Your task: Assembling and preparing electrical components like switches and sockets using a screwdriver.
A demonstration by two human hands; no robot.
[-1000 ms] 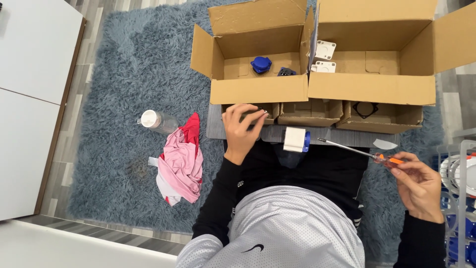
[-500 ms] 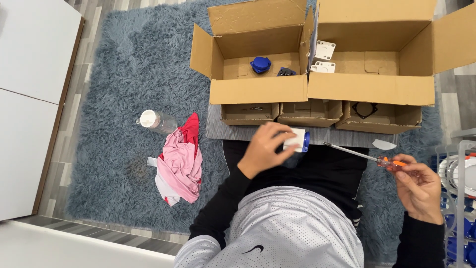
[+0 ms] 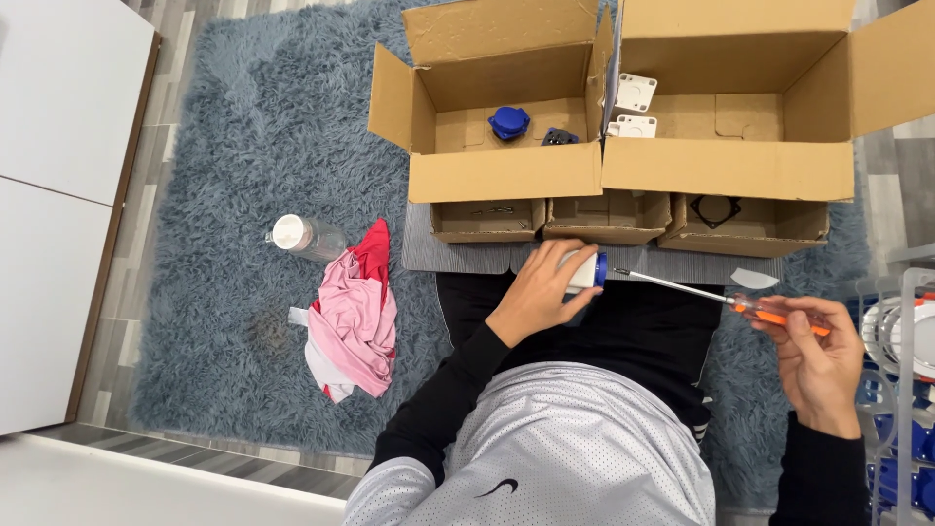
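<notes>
My left hand [image 3: 538,288] is closed around a small white and blue part [image 3: 587,271] held over my lap. In my right hand [image 3: 816,356] is a screwdriver [image 3: 721,298] with an orange handle. Its long metal shaft points left, and the tip reaches the blue end of the part. Both hands hover just in front of three small open cardboard boxes [image 3: 606,218].
Two large open cardboard boxes [image 3: 506,171] stand behind on a grey shaggy rug [image 3: 234,127]; the left holds blue parts [image 3: 509,122], the right white parts [image 3: 633,95]. A clear bottle [image 3: 304,237] and pink cloth [image 3: 353,318] lie left. A wire rack [image 3: 901,390] stands right.
My left hand has come back from the small boxes to my lap and closed on the white and blue part. The screwdriver tip now meets the part; my right hand has barely shifted.
</notes>
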